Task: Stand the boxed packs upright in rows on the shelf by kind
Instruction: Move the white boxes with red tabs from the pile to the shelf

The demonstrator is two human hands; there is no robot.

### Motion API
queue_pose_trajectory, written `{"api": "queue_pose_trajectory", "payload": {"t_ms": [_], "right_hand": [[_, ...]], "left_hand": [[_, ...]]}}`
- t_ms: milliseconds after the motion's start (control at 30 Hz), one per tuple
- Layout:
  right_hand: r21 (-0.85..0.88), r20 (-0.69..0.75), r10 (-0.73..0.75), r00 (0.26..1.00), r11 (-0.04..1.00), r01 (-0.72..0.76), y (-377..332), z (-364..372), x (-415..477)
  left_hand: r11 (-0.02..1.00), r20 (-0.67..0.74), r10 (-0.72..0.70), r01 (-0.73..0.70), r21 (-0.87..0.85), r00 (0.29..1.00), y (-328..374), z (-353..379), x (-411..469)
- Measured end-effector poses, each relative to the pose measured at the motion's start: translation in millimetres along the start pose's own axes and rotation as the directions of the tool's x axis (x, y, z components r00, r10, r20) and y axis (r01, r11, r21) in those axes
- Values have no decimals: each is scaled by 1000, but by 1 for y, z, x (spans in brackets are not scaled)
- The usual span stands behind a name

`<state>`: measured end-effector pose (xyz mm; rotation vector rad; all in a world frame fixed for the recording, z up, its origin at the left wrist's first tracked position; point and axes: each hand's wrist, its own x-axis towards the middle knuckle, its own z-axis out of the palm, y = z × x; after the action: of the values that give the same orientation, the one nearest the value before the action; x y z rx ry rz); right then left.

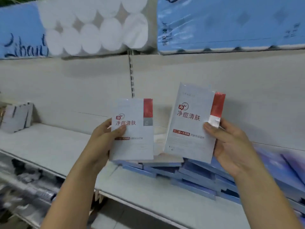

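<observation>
The left pack (pixel 133 129) and the right pack (pixel 189 123) are matching white boxes, each with red Chinese lettering, a small clock mark and a red block at the upper right edge. The left pack is nearly upright, gripped at its left edge by the left hand (pixel 105 141), thumb on its face. The right pack is higher and tilts a little to the right; the right hand (pixel 231 146) grips its right edge, thumb on the front. Behind and below them a pile of blue boxes (pixel 189 177) lies flat and askew on the shelf (pixel 49 146). At the shelf's far left a few pale packs (pixel 16 117) stand on end, leaning slightly — too blurred to read.
</observation>
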<state>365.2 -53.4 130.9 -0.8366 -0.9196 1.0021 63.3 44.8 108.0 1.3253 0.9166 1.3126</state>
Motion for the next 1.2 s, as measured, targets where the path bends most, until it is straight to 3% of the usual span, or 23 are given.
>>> {"api": "queue_pose_trajectory", "payload": {"t_ms": [200, 333, 567, 1200], "right_hand": [[-49, 129, 158, 979, 987, -153, 106, 141, -3], [-79, 196, 244, 950, 969, -233, 167, 221, -7], [-112, 287, 264, 921, 964, -241, 245, 340, 13], [-88, 294, 312, 903, 950, -300, 452, 639, 152]], "left_hand": [[998, -273, -1, -16, -62, 962, -19, -180, -47], [997, -367, -20, -9, -75, 930, -27, -270, -77], [995, -557, -17, -40, -89, 831, -32, -394, -84], [999, -613, -46, 31, -34, 789, -50, -702, 71]]}}
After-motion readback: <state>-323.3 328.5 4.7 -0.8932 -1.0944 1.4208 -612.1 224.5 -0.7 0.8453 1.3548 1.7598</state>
